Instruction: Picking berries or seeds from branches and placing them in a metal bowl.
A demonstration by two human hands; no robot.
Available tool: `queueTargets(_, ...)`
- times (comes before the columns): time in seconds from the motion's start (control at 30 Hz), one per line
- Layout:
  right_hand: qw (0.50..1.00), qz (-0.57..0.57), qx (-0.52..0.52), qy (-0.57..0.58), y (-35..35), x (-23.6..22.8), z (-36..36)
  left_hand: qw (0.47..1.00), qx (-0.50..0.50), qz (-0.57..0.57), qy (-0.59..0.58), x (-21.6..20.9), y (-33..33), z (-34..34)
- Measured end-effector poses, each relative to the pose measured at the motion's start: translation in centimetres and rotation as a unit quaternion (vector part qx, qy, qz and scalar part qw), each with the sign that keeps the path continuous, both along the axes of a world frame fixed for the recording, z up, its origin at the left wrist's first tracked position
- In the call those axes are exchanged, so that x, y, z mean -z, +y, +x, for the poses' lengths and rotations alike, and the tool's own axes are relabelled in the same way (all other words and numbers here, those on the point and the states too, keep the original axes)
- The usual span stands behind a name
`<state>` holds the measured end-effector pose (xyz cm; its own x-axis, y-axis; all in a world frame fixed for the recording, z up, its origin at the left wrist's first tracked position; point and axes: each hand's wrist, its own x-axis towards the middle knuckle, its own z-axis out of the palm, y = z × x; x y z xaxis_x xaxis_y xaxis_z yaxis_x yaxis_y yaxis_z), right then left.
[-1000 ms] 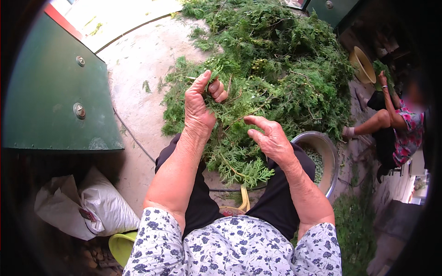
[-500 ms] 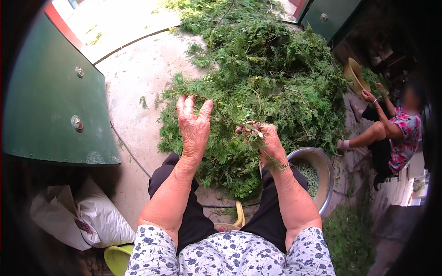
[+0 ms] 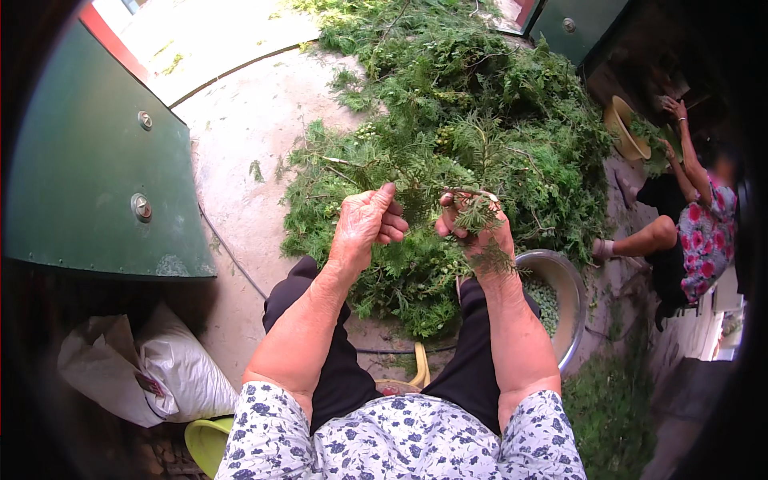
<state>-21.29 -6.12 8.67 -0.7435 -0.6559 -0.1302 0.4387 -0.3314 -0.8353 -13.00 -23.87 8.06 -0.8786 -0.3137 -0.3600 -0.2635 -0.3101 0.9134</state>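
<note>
Holds a green leafy sprig [image 3: 478, 212] in the right hand [image 3: 470, 214], in front of the knees and over the near edge of a large pile of cut branches [image 3: 544, 152]. Pinches the sprig by its brownish stem between bent fingers, with feathery leaf tips hanging down over the back of the hand and toward the wrist. Keeps the left hand [image 3: 384, 212] just beside it, apart from the right one, with thumb raised and fingers curled inward. Cannot tell about anything pinched in it.

Sits with black trousers [image 3: 472, 352] parted around the near greenery, in a white shirt [image 3: 400, 440] with dark blue flowers. Has a yellow curved piece [image 3: 420, 364] low between the thighs. Has a shiny metal basin [image 3: 572, 312] near the right knee, with small pale green pieces [image 3: 546, 304] in it.

Farther out, faces a pale floor [image 3: 240, 152] crossed by a dark cable [image 3: 236, 260]. To the left, has a green panel [image 3: 104, 176] with star-marked studs, a white sack [image 3: 188, 372] below it and a yellow-green vessel [image 3: 210, 442] beside the sack. To the right, has another person [image 3: 708, 232] in a flowered top, with arms raised near a tan basin [image 3: 636, 132].
</note>
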Motion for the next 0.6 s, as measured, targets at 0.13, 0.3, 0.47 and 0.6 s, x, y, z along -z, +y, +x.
queueTargets(0.13,0.994,-0.080,0.076,-0.021,-0.2,0.9,-0.2,0.997,0.043,0.045,-0.043,-0.1,0.7,0.0)
queueTargets(0.3,0.964,-0.235,0.083,-0.094,-0.7,0.8,-1.6,0.987,0.105,0.097,-0.068,1.1,2.4,0.4)
queueTargets(0.47,0.943,-0.279,0.082,-0.160,-1.2,0.3,-1.3,0.989,0.141,0.011,0.033,0.9,4.5,0.1)
queueTargets(0.6,0.941,-0.271,0.139,-0.145,-1.2,0.2,-0.8,0.983,0.175,0.050,-0.014,2.5,5.2,-0.6)
